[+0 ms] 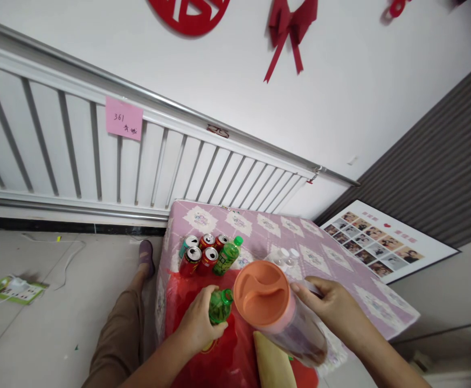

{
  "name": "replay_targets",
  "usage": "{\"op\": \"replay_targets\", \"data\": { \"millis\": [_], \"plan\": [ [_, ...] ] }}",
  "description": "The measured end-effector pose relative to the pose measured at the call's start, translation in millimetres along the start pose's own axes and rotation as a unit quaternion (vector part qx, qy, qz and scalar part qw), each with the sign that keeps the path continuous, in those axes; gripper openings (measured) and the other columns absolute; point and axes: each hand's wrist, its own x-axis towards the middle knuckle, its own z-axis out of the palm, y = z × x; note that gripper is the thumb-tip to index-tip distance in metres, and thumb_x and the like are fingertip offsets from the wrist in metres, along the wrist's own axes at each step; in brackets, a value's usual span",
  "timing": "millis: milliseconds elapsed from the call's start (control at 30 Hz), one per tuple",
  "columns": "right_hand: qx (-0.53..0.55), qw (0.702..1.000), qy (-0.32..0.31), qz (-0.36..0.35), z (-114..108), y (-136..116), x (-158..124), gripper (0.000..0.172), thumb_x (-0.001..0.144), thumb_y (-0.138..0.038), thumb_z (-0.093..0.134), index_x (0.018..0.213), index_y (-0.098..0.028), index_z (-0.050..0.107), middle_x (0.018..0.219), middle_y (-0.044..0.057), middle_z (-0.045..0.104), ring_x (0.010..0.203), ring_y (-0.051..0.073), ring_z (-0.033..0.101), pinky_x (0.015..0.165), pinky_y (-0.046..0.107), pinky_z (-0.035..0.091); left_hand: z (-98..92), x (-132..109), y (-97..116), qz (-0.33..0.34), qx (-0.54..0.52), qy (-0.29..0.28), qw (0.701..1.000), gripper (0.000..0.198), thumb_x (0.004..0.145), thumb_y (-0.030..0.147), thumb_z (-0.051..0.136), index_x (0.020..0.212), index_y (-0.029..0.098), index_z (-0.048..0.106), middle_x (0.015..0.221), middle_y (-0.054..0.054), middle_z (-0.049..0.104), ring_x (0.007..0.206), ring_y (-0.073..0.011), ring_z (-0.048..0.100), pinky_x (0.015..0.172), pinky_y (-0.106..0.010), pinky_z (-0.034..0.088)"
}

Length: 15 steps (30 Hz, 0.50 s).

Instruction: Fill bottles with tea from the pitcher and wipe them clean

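So the left hand (197, 323) is wrapped tight around a green bottle (220, 306), just left of the pitcher (296, 328) and close up against its orange lid (262, 293). The right hand (332, 308) is clamped on the pitcher's right side, holding it tilted with the lid facing up at the camera. Behind the pitcher on the counter (340, 258) there's a cluster of soda cans (199, 256), a second green bottle (227, 256) and some clear bottles (286, 257). Under the pitcher is a red sheet (227, 355), with something yellow (271, 366) right below it, can't tell what.
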Motion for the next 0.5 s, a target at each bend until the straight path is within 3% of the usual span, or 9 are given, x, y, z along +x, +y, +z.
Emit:
{"op": "replay_targets", "data": {
  "millis": [500],
  "plan": [
    [0.0,1.0,0.015,-0.008,-2.0,0.7,-0.3,0.047,0.074,-0.056,0.054,0.053,-0.023,0.028,0.052,-0.006,0.023,0.048,0.009,0.026,0.042,0.022,0.023,0.9,-0.5,-1.3,0.001,0.003,-0.006,1.0,0.074,0.06,0.017,0.07,0.128,0.017,0.041,0.13,-0.014,0.055,0.12,-0.0271,0.053,0.106,-0.044,0.041]
  ]
}}
